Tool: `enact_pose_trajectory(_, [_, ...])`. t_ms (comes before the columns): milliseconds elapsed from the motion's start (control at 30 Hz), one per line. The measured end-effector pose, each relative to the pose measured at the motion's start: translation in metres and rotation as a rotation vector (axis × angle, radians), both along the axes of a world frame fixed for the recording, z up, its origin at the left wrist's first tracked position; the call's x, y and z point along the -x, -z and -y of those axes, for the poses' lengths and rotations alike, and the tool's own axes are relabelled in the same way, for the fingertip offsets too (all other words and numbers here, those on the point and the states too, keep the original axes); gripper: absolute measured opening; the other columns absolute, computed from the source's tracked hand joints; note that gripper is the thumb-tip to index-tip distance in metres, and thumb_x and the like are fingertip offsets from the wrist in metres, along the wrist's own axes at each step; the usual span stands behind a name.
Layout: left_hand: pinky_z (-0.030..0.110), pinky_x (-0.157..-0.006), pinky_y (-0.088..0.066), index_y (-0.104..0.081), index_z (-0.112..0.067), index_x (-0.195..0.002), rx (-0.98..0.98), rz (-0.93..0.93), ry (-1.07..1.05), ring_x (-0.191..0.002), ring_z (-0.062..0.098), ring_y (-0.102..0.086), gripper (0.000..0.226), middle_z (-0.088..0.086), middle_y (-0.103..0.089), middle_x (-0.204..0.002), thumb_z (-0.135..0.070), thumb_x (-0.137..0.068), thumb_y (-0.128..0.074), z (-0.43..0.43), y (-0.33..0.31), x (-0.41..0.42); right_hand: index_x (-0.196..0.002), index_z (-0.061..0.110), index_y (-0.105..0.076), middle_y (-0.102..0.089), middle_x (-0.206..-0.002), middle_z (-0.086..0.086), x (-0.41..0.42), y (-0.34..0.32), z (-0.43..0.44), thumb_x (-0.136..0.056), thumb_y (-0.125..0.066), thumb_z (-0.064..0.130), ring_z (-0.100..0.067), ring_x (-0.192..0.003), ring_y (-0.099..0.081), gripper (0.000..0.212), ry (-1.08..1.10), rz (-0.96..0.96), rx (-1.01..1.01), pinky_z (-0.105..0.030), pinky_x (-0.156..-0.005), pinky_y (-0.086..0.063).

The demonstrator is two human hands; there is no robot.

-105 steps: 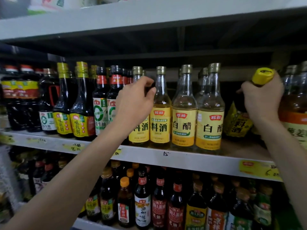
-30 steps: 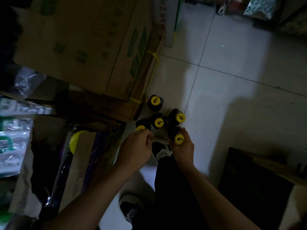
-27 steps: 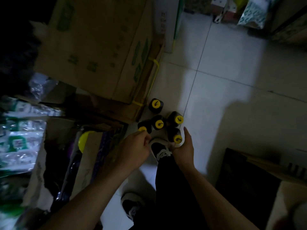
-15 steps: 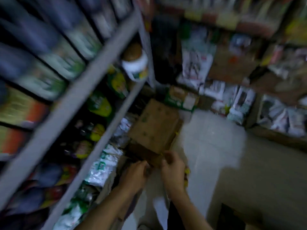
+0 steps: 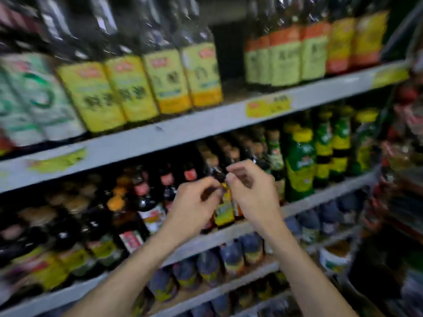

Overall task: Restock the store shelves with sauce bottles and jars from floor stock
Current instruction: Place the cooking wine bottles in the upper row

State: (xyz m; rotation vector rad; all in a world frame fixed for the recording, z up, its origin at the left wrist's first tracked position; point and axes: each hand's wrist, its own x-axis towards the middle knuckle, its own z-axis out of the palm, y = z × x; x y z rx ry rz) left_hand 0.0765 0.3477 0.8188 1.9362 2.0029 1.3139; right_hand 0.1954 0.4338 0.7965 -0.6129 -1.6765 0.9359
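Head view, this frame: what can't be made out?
Head view: whether the left hand or right hand grips the yellow-labelled bottle between them; motion blur and the hands themselves hide it.
Head view: price tag writing, smeared by blur.
Head view: top-shelf bottles, caps cut off by the upper edge.

Yellow price tag [image 5: 268,106], blurred yellow-green tag further left [image 5: 58,160], third tag far right [image 5: 389,75], white tub low right [image 5: 333,259]

Two bare forearms are shown, the left forearm [image 5: 128,275] and right forearm [image 5: 309,277], uncovered up to the wrists. The left hand [image 5: 194,202] and right hand [image 5: 251,191] are likewise bare; finer detail is blurred.
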Motion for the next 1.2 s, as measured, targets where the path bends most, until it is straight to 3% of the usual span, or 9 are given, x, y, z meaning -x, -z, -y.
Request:
enact_pose_trajectory(100, [0.018,-0.059,-0.039,-0.062,-0.026,-0.073,-0.132,0.018,-0.100,-0.059,-0.005,-0.053,0.015,-0.015,-0.061,-0.062,-0.023,-0.087,-0.057,0.022,-0.056,0.022,-0.090,0.024,-0.067,-0.070,-0.078,0.008,0.029,-0.059,0.013,-0.083,-0.060,0.025,-0.004,-0.076,-0.066,0.010,-0.084,-0.019,-0.138,-0.029,-0.072,-0.054])
enact_pose_trajectory(300, [0.037,-0.064,-0.054,-0.064,-0.026,-0.078,-0.361,-0.019,-0.389,-0.064,0.012,-0.063,0.020,-0.007,-0.067,-0.072,-0.020,-0.095,-0.056,0.057,-0.134,0.063,-0.103,0.020,-0.068,-0.063,-0.078,0.019,0.078,-0.151,0.031,-0.088,-0.061,0.017,0.003,-0.075,-0.060,0.017,-0.166,-0.050,-0.325,-0.013,-0.065,-0.048])
enact_pose_trajectory(467, [0.031,-0.072,-0.046,-0.064,-0.016,-0.107,-0.434,-0.239,-0.683,-0.092,0.019,-0.063,0.017,-0.005,-0.066,-0.095,-0.022,-0.093,-0.056,0.063,-0.196,0.109,-0.135,0.014,-0.055,-0.061,-0.124,-0.003,0.134,-0.251,0.026,-0.090,-0.059,0.014,-0.017,-0.106,-0.061,0.045,-0.019,0.009,-0.555,-0.035,-0.092,-0.051])
enact_pose_trajectory(600, [0.032,-0.076,-0.045,-0.054,-0.016,-0.123,-0.543,-0.421,-0.766,-0.101,0.024,-0.062,0.032,0.003,-0.064,-0.116,-0.026,-0.093,-0.057,0.054,-0.242,0.129,-0.148,0.013,-0.039,-0.045,-0.144,-0.011,0.174,-0.299,0.013,-0.090,-0.061,0.011,-0.028,-0.133,-0.041,0.061,0.157,0.138,-0.688,-0.035,-0.107,-0.038])
enact_pose_trajectory(767, [0.028,-0.053,-0.046,-0.032,-0.023,-0.146,-0.310,-0.381,-0.722,-0.064,0.014,-0.063,0.063,0.000,-0.065,-0.089,-0.025,-0.089,-0.056,0.025,-0.287,0.145,-0.151,0.016,-0.027,-0.042,-0.143,-0.015,0.199,-0.309,-0.002,-0.087,-0.062,0.005,-0.031,-0.129,-0.046,0.073,-0.035,0.215,-0.396,-0.044,-0.106,-0.044])
enact_pose_trajectory(900, [0.040,-0.059,-0.060,-0.030,-0.024,-0.146,-0.147,-0.207,-0.594,-0.058,0.016,-0.067,0.065,-0.001,-0.063,-0.088,-0.019,-0.087,-0.057,0.014,-0.290,0.149,-0.141,0.018,-0.041,-0.059,-0.123,-0.005,0.199,-0.305,-0.004,-0.090,-0.062,0.004,-0.021,-0.110,-0.060,0.057,-0.052,0.124,-0.322,-0.038,-0.090,-0.055])
enact_pose_trajectory(1000, [0.037,-0.053,-0.056,-0.037,-0.020,-0.137,-0.226,-0.269,-0.580,-0.064,0.013,-0.062,0.058,-0.005,-0.058,-0.083,-0.019,-0.085,-0.064,0.016,-0.289,0.151,-0.133,0.019,-0.048,-0.055,-0.103,0.009,0.194,-0.308,-0.002,-0.089,-0.064,0.003,-0.014,-0.098,-0.061,0.050,-0.055,0.086,-0.318,-0.025,-0.072,-0.055])
enact_pose_trajectory(1067, [0.023,-0.050,-0.042,-0.042,-0.021,-0.130,-0.341,-0.329,-0.577,-0.066,0.003,-0.054,0.056,-0.012,-0.052,-0.080,-0.024,-0.081,-0.068,0.021,-0.286,0.151,-0.132,0.021,-0.048,-0.051,-0.097,0.014,0.189,-0.308,0.000,-0.088,-0.065,0.005,-0.006,-0.088,-0.058,0.050,-0.075,0.023,-0.278,-0.016,-0.062,-0.049])
enact_pose_trajectory(1200, [0.020,-0.057,-0.038,-0.052,-0.027,-0.104,-0.521,-0.263,-0.507,-0.069,-0.002,-0.051,0.033,-0.017,-0.052,-0.074,-0.035,-0.077,-0.069,0.030,-0.274,0.143,-0.121,0.022,-0.054,-0.061,-0.107,0.004,0.178,-0.301,0.008,-0.082,-0.071,0.014,-0.007,-0.093,-0.061,0.043,-0.173,-0.137,-0.098,-0.019,-0.066,-0.048])
